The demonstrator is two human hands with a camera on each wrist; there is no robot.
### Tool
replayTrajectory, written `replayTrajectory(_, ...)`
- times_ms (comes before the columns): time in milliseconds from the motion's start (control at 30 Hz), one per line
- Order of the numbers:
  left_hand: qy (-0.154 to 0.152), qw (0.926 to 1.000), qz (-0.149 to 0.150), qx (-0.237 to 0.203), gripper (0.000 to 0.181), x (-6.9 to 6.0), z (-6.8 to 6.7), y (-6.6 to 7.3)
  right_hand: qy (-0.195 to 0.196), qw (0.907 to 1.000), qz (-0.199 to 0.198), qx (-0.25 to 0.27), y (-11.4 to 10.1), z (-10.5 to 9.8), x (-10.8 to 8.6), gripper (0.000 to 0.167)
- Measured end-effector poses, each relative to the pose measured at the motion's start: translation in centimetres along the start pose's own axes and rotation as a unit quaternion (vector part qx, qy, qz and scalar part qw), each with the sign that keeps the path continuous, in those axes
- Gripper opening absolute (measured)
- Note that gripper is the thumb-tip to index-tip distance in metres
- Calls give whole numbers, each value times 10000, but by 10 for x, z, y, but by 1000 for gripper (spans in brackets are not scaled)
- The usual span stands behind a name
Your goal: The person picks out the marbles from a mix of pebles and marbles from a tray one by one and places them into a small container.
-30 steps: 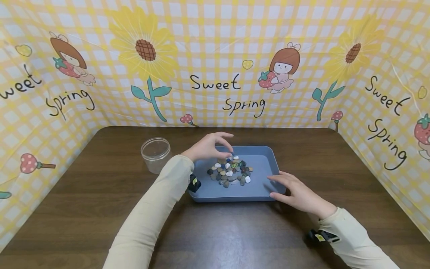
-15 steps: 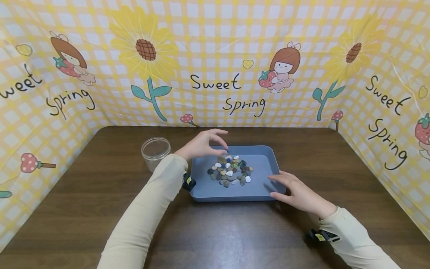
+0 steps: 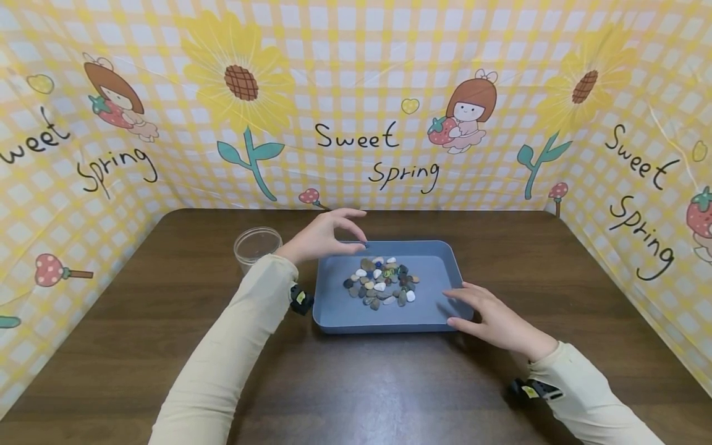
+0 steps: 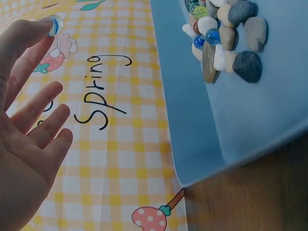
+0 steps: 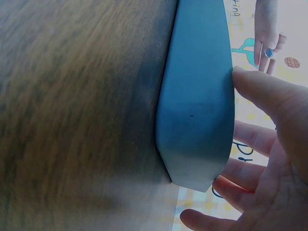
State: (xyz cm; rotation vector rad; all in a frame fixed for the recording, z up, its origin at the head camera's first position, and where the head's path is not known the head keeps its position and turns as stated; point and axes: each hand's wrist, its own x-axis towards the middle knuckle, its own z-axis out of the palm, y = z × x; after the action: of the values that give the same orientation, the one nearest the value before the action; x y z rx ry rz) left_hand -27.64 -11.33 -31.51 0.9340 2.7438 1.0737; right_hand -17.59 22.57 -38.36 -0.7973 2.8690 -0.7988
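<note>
A clear glass marble with a blue swirl is pinched between the thumb and forefinger of my left hand; the other fingers spread away from it. That hand hovers above the back left rim of a blue tray. In the tray lies a loose pile of pebbles, white, tan and dark grey, with several glass marbles among them. My right hand rests at the tray's right front corner, thumb and relaxed fingers touching its rim without curling round it.
Left of the tray stands a clear lidless jar, partly hidden behind my left wrist and sleeve. All this sits on a dark wooden table. A yellow checked cloth encloses the back and sides.
My left hand, still pinching the marble, has risen off the pile and moved left and back toward the jar's side. My right hand and the tray have kept their places.
</note>
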Motion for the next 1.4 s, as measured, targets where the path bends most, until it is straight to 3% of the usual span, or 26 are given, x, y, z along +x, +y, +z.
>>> replayTrajectory(400, 185, 9998, -110, 48, 11, -16, -14, -11, 21, 9999, -107, -51, 1, 0, 1, 51)
replayTrajectory(700, 501, 9984, -113, 239, 11, -33, -27, -22, 21, 10000, -85, -45, 1, 0, 1, 51)
replayTrajectory(1100, 797, 9953, -555, 58, 17, -62, -46, -46, -8, 10000, -32, -40, 0, 0, 1, 52)
replayTrajectory(1400, 951, 9926, -758, 28, 20, -76, -58, -61, 31, 9999, -102, -85, -1, -1, 1, 52)
